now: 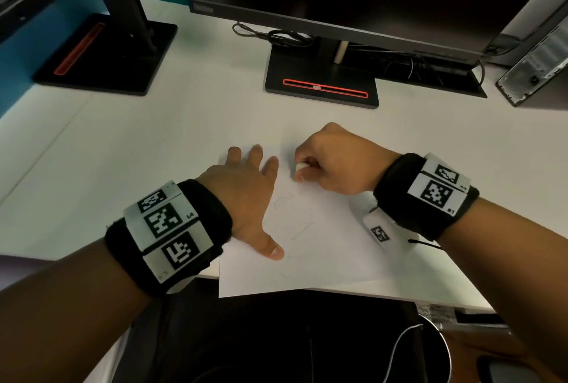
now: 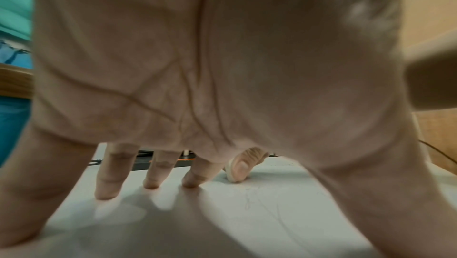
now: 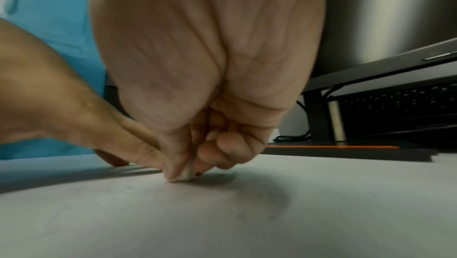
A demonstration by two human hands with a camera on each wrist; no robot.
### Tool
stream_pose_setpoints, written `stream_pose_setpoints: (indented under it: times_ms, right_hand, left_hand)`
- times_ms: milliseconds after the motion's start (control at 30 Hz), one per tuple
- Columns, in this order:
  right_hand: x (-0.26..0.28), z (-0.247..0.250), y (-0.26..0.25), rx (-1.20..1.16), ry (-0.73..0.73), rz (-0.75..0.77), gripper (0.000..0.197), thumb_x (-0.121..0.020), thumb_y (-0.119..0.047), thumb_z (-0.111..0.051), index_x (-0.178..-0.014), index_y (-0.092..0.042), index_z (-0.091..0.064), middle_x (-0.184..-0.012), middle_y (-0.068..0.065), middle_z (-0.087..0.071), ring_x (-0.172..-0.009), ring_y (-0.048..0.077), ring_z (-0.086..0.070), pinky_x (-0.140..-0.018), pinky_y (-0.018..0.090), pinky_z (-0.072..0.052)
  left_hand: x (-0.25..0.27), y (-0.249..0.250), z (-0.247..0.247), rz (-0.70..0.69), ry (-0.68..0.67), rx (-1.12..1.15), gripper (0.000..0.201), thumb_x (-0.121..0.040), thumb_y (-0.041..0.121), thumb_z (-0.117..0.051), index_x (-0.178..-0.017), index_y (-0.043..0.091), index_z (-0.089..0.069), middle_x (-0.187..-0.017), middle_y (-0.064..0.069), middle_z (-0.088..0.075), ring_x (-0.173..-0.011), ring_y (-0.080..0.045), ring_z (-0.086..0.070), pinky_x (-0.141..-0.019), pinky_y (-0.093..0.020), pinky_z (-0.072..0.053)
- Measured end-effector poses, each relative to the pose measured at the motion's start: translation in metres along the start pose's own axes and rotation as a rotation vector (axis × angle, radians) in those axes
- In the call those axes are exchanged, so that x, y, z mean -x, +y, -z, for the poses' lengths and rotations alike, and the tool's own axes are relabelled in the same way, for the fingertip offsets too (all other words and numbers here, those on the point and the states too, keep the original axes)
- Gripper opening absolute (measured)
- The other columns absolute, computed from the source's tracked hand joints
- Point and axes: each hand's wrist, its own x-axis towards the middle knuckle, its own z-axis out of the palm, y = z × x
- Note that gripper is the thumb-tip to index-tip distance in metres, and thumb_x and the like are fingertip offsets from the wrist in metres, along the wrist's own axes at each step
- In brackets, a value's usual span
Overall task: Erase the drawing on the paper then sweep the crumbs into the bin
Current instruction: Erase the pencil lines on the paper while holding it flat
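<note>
White paper sheet (image 1: pixel 322 247) with faint pencil drawing (image 1: pixel 295 213) is pinned on the white desk (image 1: pixel 123 143) by the spread left hand (image 1: pixel 246 195); a small white eraser (image 1: pixel 299 166) is pinched against it by the right hand (image 1: pixel 335 161). Black monitor stands (image 1: pixel 322 81) are seen behind.

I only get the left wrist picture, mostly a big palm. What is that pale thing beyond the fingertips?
Observer: A small white eraser, pinched in the right hand and pressed onto the paper.
Visitor: Is the paper flat on the desk?
Observer: Mostly. From the head camera, its near corner hangs over the desk's front edge.
Visitor: What is my palm doing?
Observer: The left hand lies spread on the sheet's left side, fingers straight.
Visitor: Is any drawing left?
Observer: Yes, faint pencil lines show between the two hands.
</note>
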Motion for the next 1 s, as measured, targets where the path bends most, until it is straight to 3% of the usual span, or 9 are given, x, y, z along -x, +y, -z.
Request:
stream_pose_setpoints:
  times_ms: [167,300,433,567,667,833,933,1000]
  right_hand:
    - [0.005,-0.004,-0.009,-0.037,-0.063,0.065,0.022,-0.093,-0.025,-0.066,-0.077,-0.011,-0.068,-0.063,0.000,-0.061,-0.058,0.011,-0.052,-0.060,0.019,-0.040]
    - [-0.004,0.002,0.000,0.017,-0.003,-0.016,0.026,-0.094,-0.026,-0.065,-0.076,-0.007,-0.065,-0.065,0.006,-0.061,-0.059,0.016,-0.052,-0.063,0.033,-0.046]
    - [-0.003,-0.006,-0.015,-0.029,-0.035,0.061,0.032,-0.094,-0.024,-0.065,-0.067,-0.011,-0.057,-0.057,-0.001,-0.051,-0.053,0.011,-0.045,-0.057,0.023,-0.036]
    - [-0.007,0.002,-0.007,-0.024,-0.045,-0.004,0.032,-0.095,-0.029,-0.065,-0.073,-0.005,-0.063,-0.061,0.007,-0.056,-0.054,0.016,-0.046,-0.058,0.026,-0.038]
    - [-0.012,-0.001,-0.010,0.003,-0.002,-0.006,0.030,-0.095,-0.026,-0.063,-0.072,-0.007,-0.062,-0.060,0.003,-0.053,-0.053,0.010,-0.044,-0.061,0.025,-0.034]
    - [0.005,-0.001,-0.009,-0.056,-0.102,0.036,0.026,-0.095,-0.030,-0.066,-0.076,-0.012,-0.068,-0.061,-0.002,-0.059,-0.057,0.012,-0.052,-0.060,0.019,-0.037]
    - [0.004,0.002,0.001,-0.020,-0.018,-0.030,0.029,-0.094,-0.029,-0.066,-0.074,-0.008,-0.064,-0.061,0.004,-0.056,-0.056,0.017,-0.048,-0.060,0.026,-0.036]
    - [0.007,-0.004,-0.004,-0.026,-0.002,-0.006,0.028,-0.093,-0.027,-0.066,-0.073,-0.008,-0.063,-0.059,0.002,-0.055,-0.055,0.013,-0.048,-0.059,0.022,-0.034]
  left_hand:
    - [0.000,-0.001,-0.001,-0.005,-0.001,0.006,0.145,-0.061,0.085,-0.069,-0.159,0.016,0.013,-0.166,-0.011,0.015,-0.151,-0.040,0.001,-0.112,-0.052,-0.039]
    - [0.000,-0.001,0.000,-0.003,-0.005,0.005,0.145,-0.061,0.086,-0.068,-0.159,0.016,0.013,-0.166,-0.011,0.016,-0.152,-0.040,0.004,-0.114,-0.054,-0.037]
    - [0.000,-0.002,-0.002,-0.014,0.012,0.021,0.142,-0.060,0.085,-0.070,-0.159,0.018,0.008,-0.166,-0.009,0.010,-0.151,-0.039,-0.001,-0.110,-0.052,-0.040]
    - [-0.001,-0.002,-0.002,-0.007,0.003,0.006,0.143,-0.061,0.086,-0.068,-0.159,0.017,0.010,-0.167,-0.010,0.014,-0.152,-0.039,0.001,-0.113,-0.053,-0.036]
    - [0.000,-0.002,-0.002,-0.006,0.007,0.017,0.143,-0.061,0.086,-0.069,-0.159,0.018,0.010,-0.167,-0.010,0.013,-0.152,-0.039,0.001,-0.113,-0.053,-0.036]
    - [0.000,-0.002,-0.003,-0.005,0.007,0.024,0.143,-0.060,0.085,-0.070,-0.159,0.017,0.009,-0.166,-0.009,0.013,-0.151,-0.038,0.000,-0.112,-0.052,-0.039]
    - [0.000,-0.002,-0.002,-0.002,-0.003,0.019,0.145,-0.061,0.086,-0.068,-0.159,0.016,0.012,-0.166,-0.010,0.016,-0.152,-0.039,0.003,-0.113,-0.052,-0.038]
    - [0.000,-0.002,-0.002,-0.003,0.000,0.023,0.145,-0.061,0.086,-0.068,-0.159,0.017,0.013,-0.166,-0.011,0.016,-0.151,-0.039,0.002,-0.113,-0.052,-0.038]
